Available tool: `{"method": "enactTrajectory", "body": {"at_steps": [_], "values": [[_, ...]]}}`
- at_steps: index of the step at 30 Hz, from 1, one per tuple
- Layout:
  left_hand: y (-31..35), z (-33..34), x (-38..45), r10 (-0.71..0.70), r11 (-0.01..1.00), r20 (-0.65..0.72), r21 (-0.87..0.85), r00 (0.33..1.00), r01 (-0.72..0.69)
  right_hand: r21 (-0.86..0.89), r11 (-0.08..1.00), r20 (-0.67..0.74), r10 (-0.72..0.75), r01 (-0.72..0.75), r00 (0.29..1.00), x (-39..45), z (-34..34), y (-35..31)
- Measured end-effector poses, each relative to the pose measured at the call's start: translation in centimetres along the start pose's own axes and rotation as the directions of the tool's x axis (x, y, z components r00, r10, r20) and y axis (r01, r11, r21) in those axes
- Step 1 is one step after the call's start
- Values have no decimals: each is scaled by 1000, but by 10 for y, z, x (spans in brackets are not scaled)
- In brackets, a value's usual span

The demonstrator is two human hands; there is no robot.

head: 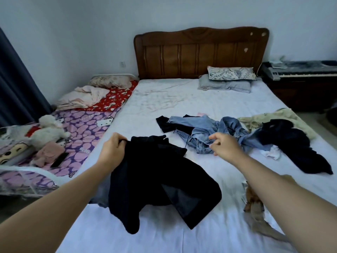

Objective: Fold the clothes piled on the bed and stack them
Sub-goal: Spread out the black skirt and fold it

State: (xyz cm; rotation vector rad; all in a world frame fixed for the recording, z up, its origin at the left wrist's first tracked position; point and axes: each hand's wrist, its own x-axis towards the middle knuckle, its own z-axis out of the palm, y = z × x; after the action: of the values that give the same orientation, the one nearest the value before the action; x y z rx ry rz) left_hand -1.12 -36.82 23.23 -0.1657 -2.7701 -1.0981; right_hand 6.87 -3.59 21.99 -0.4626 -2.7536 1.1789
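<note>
Left hand [113,152] grips black garment [160,179] (hanging below)

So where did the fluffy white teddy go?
The white teddy lies on the small bed at the left of the head view, on the purple heart blanket beside a pink cloth.

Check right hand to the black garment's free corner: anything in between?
Nothing visible. The right hand hangs loosely curled and empty over bare sheet, beside the black garment that the left hand grips at its top edge. The jeans lie beyond the hand, not in between.
</note>
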Motion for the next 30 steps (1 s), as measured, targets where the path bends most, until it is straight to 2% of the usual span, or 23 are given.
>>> {"method": "enactTrajectory", "body": {"at_steps": [5, 10, 14, 16, 20, 23, 26, 30], "values": [[12, 12, -5, 58, 997, 22, -49, 998, -57, -170, 978, 243, -81, 124, 967, -7, 43, 0], [37, 17, -1, 58, 984, -56, -165, 997, -67, -396, 855, 514, -95, 334, 852, -25, 78, 32], [68, 11, 13, 103, 968, -153, -214, 983, -135, -443, 783, 649, -54, 436, 759, -42, 93, 65], [84, 6, 21, 148, 964, -198, -188, 969, -186, -502, 745, 631, -34, 440, 775, -48, 104, 78], [97, -13, 41, 181, 963, -322, -135, 929, -234, -639, 682, 577, 121, 354, 807, -55, 108, 102], [86, -31, 49, 202, 972, -358, -42, 912, -232, -604, 721, 553, 71, 340, 830, -43, 90, 110], [60, -42, 49, 158, 987, -290, 43, 944, -152, -584, 734, 490, -22, 347, 871, -26, 69, 98], [28, -50, 38, 38, 995, -110, 98, 993, -28, -652, 717, 238, -111, 244, 965, -4, 40, 75]]}}
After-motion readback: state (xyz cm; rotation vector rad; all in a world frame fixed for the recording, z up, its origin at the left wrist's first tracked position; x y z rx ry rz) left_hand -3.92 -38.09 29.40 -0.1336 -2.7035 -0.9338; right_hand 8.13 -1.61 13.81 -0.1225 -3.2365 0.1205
